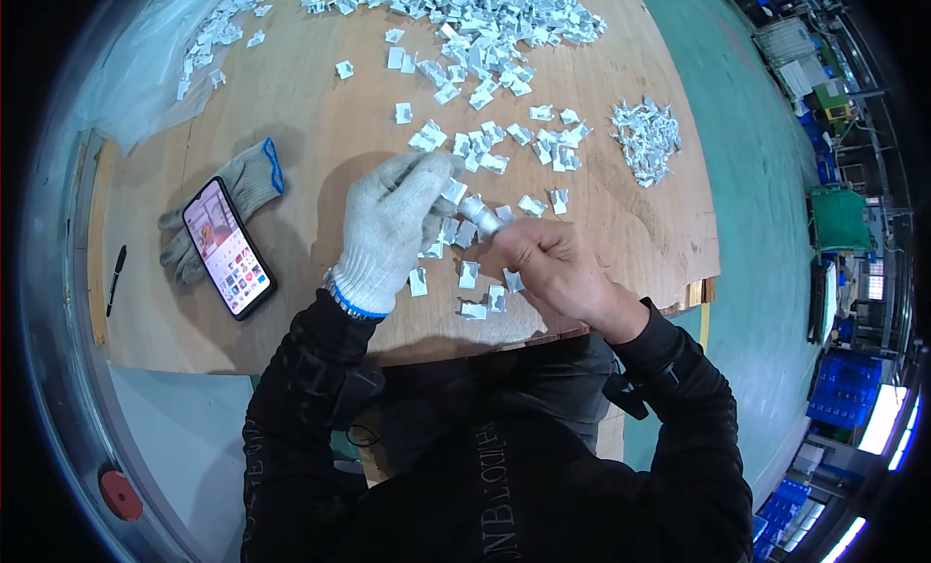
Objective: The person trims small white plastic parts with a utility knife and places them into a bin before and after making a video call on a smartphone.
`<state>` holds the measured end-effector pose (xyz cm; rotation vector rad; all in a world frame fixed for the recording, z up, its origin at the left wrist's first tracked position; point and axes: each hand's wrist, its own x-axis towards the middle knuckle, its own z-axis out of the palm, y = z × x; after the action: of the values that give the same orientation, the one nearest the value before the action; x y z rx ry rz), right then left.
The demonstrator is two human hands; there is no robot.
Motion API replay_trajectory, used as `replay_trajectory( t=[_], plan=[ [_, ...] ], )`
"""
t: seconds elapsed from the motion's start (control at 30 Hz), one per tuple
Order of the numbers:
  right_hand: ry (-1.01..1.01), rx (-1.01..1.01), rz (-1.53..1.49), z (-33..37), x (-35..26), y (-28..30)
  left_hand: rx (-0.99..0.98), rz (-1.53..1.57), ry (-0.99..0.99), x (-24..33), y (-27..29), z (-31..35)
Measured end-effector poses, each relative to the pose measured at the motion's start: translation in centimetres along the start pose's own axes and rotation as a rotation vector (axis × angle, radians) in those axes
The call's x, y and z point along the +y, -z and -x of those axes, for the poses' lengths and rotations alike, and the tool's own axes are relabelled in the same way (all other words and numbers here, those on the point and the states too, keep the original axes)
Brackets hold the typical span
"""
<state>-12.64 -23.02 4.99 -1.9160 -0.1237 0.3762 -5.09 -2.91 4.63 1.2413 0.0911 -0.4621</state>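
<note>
Diagonally, silvery rod (479,214) aims up-left; R fingers (521,250) closed on it, L fingers (423,182) pinch metal pc (453,191).

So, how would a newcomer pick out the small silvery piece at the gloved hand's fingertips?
Over a wooden table, find the left hand, in a white knit glove. At its fingertips, beside the whitish cylindrical object gripped by the bare right hand, is the small silvery piece. Unlike the scattered pieces lying loose on the table, it is held in the glove.

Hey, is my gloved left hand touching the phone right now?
Apart: the head view shows bare wooden table between the left hand and the phone.
</note>
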Motion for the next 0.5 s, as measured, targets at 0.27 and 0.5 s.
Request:
replay_trajectory(
  t=[0.27,0.5],
  plan=[
    [-0.117,0.003,-0.217,0.5,-1.7,0.1,0.0,0.066,-0.02,-0.2,0.0,-0.3],
    [-0.19,0.095,-0.437,-0.6,-2.2,-0.6,-0.059,0.138,0.055,0.3,0.3,-0.3]
  ],
)
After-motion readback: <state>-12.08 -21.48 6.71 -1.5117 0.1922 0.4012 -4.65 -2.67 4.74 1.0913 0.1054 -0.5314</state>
